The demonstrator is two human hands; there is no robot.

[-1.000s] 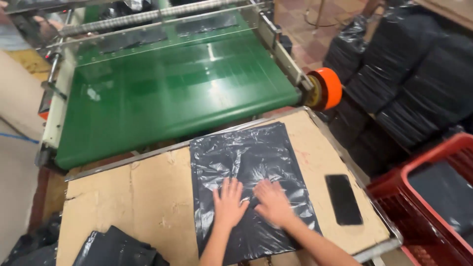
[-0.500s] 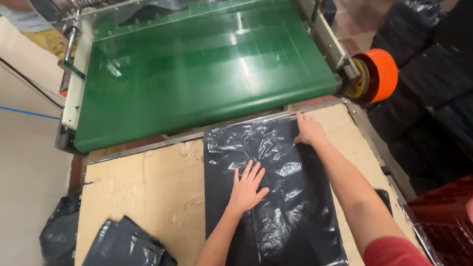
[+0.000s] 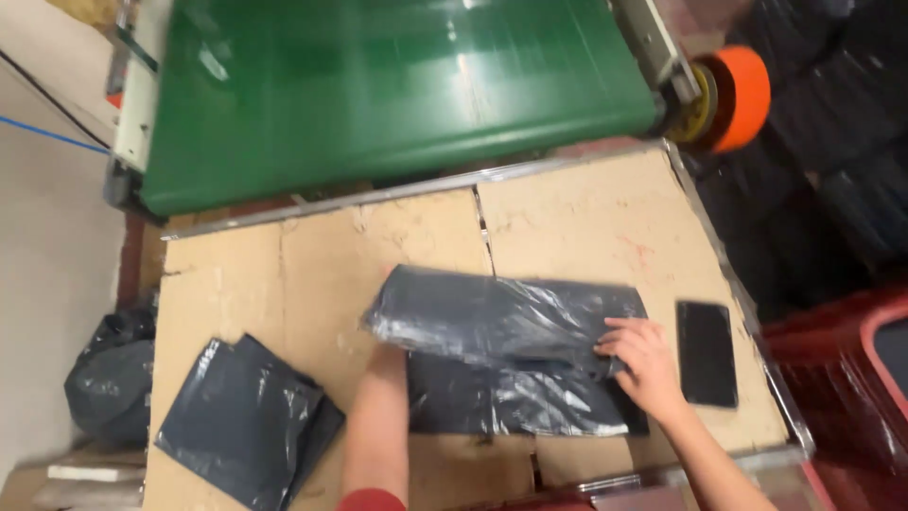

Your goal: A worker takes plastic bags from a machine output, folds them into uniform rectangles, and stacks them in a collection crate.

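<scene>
The crinkled black plastic bag (image 3: 506, 355), spread flat half a second ago, is now folded over on the brown cardboard-covered table (image 3: 331, 265). The right hand (image 3: 643, 364), which had reached the bag's far corner, now pinches the folded edge near the flat black phone (image 3: 707, 353). The left hand sits hidden beneath the fold, so its grip cannot be told, and the green conveyor belt (image 3: 397, 85) has slid further up the view

The black plastic bag (image 3: 506, 350) lies on the cardboard-covered table (image 3: 312, 274), in its near half and right of centre. The material is glossy and wrinkled, showing grey highlights. It is folded across its width: the upper layer lies doubled over the lower layer, whose near edge shows flat on the cardboard. The fold's left end is raised off the surface; the right end lies low.
</scene>
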